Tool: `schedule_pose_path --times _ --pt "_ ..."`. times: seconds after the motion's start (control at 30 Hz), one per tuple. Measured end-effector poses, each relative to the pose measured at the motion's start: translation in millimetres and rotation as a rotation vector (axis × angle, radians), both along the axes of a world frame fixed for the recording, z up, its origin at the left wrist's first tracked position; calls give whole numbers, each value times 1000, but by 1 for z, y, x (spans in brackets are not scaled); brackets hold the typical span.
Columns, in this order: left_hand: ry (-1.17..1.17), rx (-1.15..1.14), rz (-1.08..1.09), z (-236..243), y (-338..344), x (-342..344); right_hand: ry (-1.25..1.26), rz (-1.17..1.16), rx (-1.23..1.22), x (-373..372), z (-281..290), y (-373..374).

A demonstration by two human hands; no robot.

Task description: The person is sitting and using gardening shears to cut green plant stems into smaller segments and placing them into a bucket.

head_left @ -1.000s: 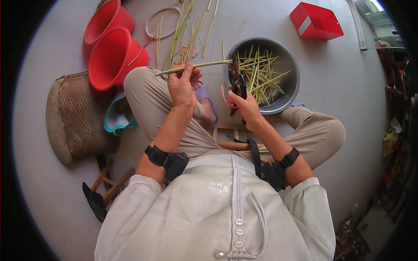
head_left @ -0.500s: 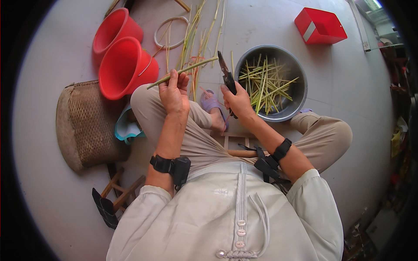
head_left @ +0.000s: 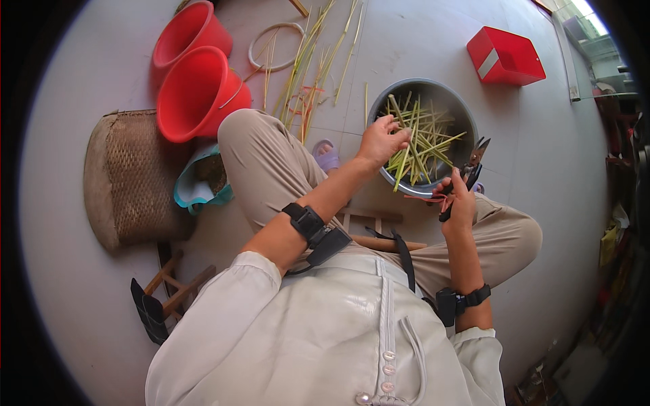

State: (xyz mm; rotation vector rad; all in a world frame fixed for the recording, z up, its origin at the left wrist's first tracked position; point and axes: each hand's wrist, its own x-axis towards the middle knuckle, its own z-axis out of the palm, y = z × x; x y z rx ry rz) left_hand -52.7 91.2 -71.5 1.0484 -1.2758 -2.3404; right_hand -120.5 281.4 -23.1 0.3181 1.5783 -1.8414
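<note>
in the head view, the person sits on a low wooden stool [head_left: 369, 233] on the grey floor [head_left: 433, 61], with both knees bent outward. the left hand [head_left: 380, 141] reaches over the near rim of a round grey metal basin [head_left: 460, 118] and its fingers are closed on one green stalk [head_left: 401, 168], which hangs down over the rim. the basin stands on the floor in front of the right knee and is filled with many short cut green stalks [head_left: 426, 135], lying crossed over each other. the right hand [head_left: 459, 203] is just beside the basin, at its right lower edge, and its grip is closed around the handles of a pair of black shears [head_left: 467, 177]; the blades point up and stand a little apart. each wrist carries a black band with a small device.

to the left of the left knee lie two red plastic buckets [head_left: 196, 88], on their sides and one behind the other, and next to them a woven brown basket [head_left: 132, 179]. between basket and leg is a teal cloth [head_left: 196, 196]. long uncut stalks [head_left: 311, 54] lie on the floor beyond the knee, near a pale ring [head_left: 274, 46]. a red box [head_left: 504, 57] stands well apart, at the far right.
</note>
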Motion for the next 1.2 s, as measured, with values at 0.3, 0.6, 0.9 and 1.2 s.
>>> schedule_pose_path --times 0.3,0.6,0.9,1.2 --pt "337 -262 -304 141 -51 74 -236 2 -118 8 -13 18" --pt "-329 -50 434 -61 -190 243 -99 375 -425 30 15 -21" --pt "-1018 -139 -155 -298 -109 283 3 445 -397 57 78 -70" --pt "-1263 -291 -499 -269 -80 226 106 617 -153 54 91 -91"
